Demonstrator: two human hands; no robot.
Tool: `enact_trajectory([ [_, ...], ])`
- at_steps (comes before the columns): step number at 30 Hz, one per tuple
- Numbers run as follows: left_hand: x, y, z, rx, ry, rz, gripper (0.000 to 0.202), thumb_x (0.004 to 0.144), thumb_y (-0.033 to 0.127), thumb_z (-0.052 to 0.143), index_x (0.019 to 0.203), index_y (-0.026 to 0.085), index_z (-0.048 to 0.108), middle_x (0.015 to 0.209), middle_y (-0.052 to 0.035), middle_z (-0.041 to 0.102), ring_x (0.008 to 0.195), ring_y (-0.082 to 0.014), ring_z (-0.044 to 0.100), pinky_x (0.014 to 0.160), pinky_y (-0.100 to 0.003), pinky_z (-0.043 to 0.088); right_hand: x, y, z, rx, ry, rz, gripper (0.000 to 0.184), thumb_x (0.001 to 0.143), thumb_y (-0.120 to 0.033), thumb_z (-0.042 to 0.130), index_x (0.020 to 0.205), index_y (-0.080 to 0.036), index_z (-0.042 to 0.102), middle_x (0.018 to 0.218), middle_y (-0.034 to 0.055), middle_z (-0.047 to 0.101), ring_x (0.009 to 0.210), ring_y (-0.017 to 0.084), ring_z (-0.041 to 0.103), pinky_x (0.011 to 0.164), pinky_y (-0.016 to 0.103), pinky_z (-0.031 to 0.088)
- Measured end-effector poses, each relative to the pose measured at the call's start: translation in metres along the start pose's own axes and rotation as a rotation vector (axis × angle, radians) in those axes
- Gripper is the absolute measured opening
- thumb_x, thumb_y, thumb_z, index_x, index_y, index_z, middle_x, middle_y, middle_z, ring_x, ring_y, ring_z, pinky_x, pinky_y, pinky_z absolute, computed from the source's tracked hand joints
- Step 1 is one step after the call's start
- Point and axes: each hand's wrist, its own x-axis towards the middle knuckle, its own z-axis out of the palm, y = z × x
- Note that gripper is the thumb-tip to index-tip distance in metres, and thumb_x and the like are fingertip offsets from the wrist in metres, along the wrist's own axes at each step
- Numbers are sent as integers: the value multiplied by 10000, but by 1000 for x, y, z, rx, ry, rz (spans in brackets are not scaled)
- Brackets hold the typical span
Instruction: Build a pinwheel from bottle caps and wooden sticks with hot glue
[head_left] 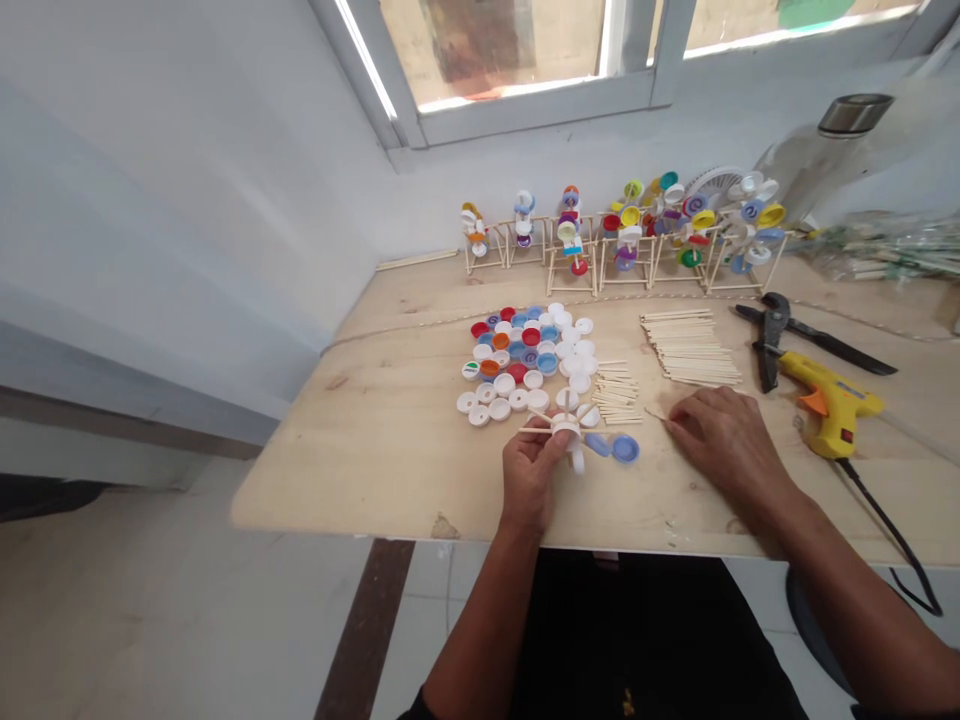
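My left hand (529, 475), closed, pinches a white bottle-cap hub (566, 424) with thin wooden sticks radiating from it. A white cap (577, 459) is attached at its lower side, close to my thumb. Just right of the hub are two blue caps (625, 449); whether both are joined to it I cannot tell. My right hand (716, 435) rests low over the table, its fingertips closed on a thin wooden stick (655, 413) whose end sticks out to the left. Beyond that hand lies a row of longer sticks (690, 345), with a pile of short sticks (618, 392) to the left.
Loose bottle caps (504, 384) in several colours cover the table's middle. A yellow glue gun (832, 400) and black-handled pliers (772, 335) lie at right. Finished cap wheels on stick frames (574, 270) line the back, near a bottle (855, 115) and plastic-bagged sticks (892, 245).
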Motion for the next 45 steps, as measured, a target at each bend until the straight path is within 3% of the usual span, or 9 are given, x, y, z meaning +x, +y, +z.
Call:
enact_trajectory([
  [5,1,-2,-1,-10,-17,13,315,635,331,801,894,164,732,882,-46,697,829,-149,618,801,-260,458,4,4,-5,-77,7,-38,201,879,-268,491,757,-193,632,788,47,639,818,214,506,724,342,283],
  [11,2,-2,-2,-16,-14,6,314,633,324,800,888,154,728,887,-62,702,840,-166,624,789,-269,464,16,29,-13,-262,30,-55,237,897,-270,471,759,-188,645,789,62,637,817,231,490,713,356,264],
  [15,1,0,0,-36,10,-5,328,613,328,811,878,152,730,878,-62,711,827,-164,629,801,-274,460,17,39,-11,-263,52,-24,232,884,-287,485,767,-203,667,793,57,645,828,236,487,711,355,263],
  [21,0,0,0,-51,17,-11,324,614,316,809,882,155,725,880,-57,711,833,-164,632,810,-275,453,29,19,-4,-113,107,-32,247,886,-285,480,801,-201,697,831,56,685,791,205,515,713,339,267],
  [27,0,1,0,-59,20,-7,287,620,312,806,848,156,728,871,-50,701,838,-165,628,808,-276,452,73,-7,0,-42,-50,-37,212,870,-239,487,857,-198,694,926,82,697,888,224,524,745,340,266],
  [35,-4,4,4,-58,47,-18,328,612,321,810,886,159,729,879,-51,695,852,-165,624,814,-273,450,112,-14,15,-60,-170,-30,146,829,-256,534,778,-204,661,854,58,693,846,203,536,716,319,261],
  [40,-3,5,3,-41,59,-27,357,595,332,815,890,152,725,879,-63,698,843,-179,629,789,-280,461,113,-14,10,-83,-189,-51,124,812,-209,532,732,-183,623,852,68,691,846,204,545,727,318,259],
  [45,-4,6,5,-32,48,-9,329,614,331,803,878,152,720,849,-57,694,823,-174,624,789,-281,458,86,-8,-9,-90,-154,-47,159,829,-184,471,750,-182,609,782,54,687,795,202,549,737,325,266],
])
